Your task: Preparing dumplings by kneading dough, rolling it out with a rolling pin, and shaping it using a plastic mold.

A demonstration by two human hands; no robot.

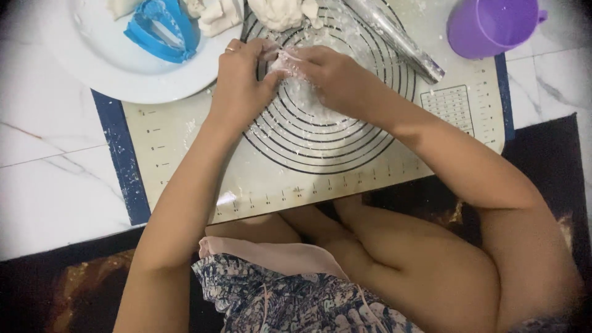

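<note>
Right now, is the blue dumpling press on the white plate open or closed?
Open: the blue press lies on the white plate with its two halves spread apart.

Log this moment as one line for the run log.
left hand: pinching dough piece | right hand: pinching same | surface: baking mat | nearby: rolling pin

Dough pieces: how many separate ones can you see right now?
3, maybe more. One small piece is pinched between the left hand and right hand; one lump lies at the mat's far edge; cut pieces sit on the white plate, partly cropped.
</note>
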